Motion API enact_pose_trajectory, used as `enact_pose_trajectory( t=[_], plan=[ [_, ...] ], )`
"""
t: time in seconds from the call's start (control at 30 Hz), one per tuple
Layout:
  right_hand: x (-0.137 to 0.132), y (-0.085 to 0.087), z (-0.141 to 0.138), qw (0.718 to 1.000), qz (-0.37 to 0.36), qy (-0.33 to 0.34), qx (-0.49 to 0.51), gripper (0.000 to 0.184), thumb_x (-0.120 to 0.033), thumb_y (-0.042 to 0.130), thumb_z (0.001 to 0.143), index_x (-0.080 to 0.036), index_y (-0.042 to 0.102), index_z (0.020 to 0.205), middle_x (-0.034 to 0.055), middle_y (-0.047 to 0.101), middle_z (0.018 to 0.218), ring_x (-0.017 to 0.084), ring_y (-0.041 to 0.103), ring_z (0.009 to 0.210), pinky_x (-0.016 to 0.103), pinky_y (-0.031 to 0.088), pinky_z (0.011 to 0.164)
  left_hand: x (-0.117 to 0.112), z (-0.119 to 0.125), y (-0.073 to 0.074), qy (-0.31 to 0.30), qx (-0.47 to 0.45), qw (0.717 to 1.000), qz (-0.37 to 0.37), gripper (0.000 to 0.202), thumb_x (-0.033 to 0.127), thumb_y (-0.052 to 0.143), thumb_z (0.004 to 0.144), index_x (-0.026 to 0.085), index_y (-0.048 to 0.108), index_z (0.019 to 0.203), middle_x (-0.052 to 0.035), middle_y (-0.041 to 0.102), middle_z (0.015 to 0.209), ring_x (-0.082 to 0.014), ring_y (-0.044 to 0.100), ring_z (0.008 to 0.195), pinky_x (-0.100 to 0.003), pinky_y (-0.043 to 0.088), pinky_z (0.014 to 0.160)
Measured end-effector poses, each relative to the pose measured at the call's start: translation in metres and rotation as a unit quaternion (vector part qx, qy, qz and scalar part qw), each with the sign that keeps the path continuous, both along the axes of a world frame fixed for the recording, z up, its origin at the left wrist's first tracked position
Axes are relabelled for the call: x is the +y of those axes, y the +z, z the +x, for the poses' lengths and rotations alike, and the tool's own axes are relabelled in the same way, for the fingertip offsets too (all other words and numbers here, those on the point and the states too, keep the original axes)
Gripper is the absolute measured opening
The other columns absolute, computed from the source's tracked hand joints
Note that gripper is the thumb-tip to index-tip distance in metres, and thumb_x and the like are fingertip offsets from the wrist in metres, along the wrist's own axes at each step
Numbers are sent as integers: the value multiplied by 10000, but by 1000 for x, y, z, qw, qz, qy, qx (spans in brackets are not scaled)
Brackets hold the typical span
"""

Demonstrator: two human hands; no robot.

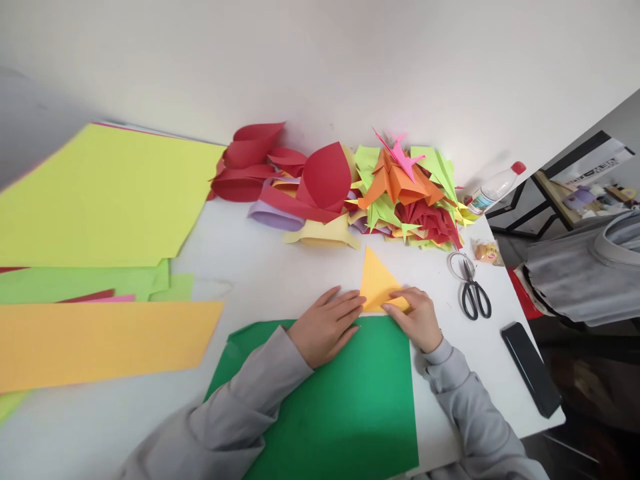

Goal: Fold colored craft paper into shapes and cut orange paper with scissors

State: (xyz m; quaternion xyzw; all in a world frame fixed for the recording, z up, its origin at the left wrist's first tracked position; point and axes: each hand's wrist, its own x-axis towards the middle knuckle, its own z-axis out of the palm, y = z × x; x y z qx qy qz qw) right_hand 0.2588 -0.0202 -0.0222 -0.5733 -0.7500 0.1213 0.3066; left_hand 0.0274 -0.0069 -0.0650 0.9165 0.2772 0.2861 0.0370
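A small yellow-orange piece of paper [376, 280], folded to a triangle with its point away from me, lies at the far edge of a green sheet [350, 400]. My right hand [416, 320] pinches its right corner, where a flap curls up between thumb and fingers. Flat beside its left edge rests my left hand [327, 327], fingers stretched out, the fingertips touching the paper. Part of the green sheet is covered by my left forearm.
Folded paper pieces [395, 180] and curled red paper [325, 177] are heaped by the wall. Large yellow sheets [110, 200] and an orange strip [110, 337] lie left. Rightward are scissors [473, 293], a bottle [493, 190], a wrapped snack [486, 252] and a black phone-like object [531, 369].
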Motion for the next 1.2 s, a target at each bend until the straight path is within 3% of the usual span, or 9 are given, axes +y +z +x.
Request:
enact_pose_trajectory(
  t=[0.17, 0.37, 0.67, 0.87, 1.03, 1.2],
  plan=[
    [13, -4, -2, 990, 31, -86, -108, 365, -518, 575, 874, -164, 662, 858, 51, 681, 723, 202, 613, 678, 324, 442, 675, -8, 7, 14, 13, -15, 1000, -13, 316, 276, 466, 930, 112, 641, 1136, -84, 692, 1175, -258, 552, 1169, -455, 355, 1073],
    [13, -6, -3, 973, 52, -97, -201, 322, -445, 473, 938, -162, 605, 859, 70, 618, 711, 230, 553, 707, 335, 422, 661, -16, 13, 21, 20, -22, 1000, -3, 328, 294, 477, 921, 112, 644, 1136, -104, 687, 1169, -251, 563, 1120, -452, 347, 1066],
    [14, -5, -2, 986, 11, -100, -134, 165, -345, 499, 927, -190, 528, 881, 39, 609, 748, 194, 569, 695, 308, 444, 637, -20, 15, 19, 42, -2, 999, -33, 322, 315, 449, 929, 147, 676, 1084, -82, 681, 1183, -240, 550, 1130, -450, 294, 1091],
    [15, -1, 3, 999, 1, -36, -11, 84, -198, 520, 878, -192, 598, 847, 41, 634, 770, 175, 602, 729, 301, 486, 667, -20, 15, 22, 44, -5, 997, -58, 331, 314, 435, 937, 153, 698, 1057, -73, 698, 1154, -240, 560, 1119, -443, 266, 1111],
    [14, 0, 2, 999, 6, -28, 26, 116, -160, 543, 870, -188, 649, 910, 56, 653, 822, 173, 618, 755, 307, 516, 677, -20, 14, 22, 49, -9, 996, -68, 346, 322, 420, 950, 161, 701, 1070, -59, 707, 1145, -233, 570, 1110, -428, 252, 1122],
    [15, 0, 2, 1000, 2, -28, -3, 183, -167, 540, 872, -177, 693, 973, 59, 634, 811, 166, 607, 723, 299, 515, 640, -22, 14, 20, 53, -26, 995, -81, 321, 311, 441, 944, 178, 700, 1078, -52, 703, 1158, -222, 572, 1126, -417, 262, 1125]
  ],
)
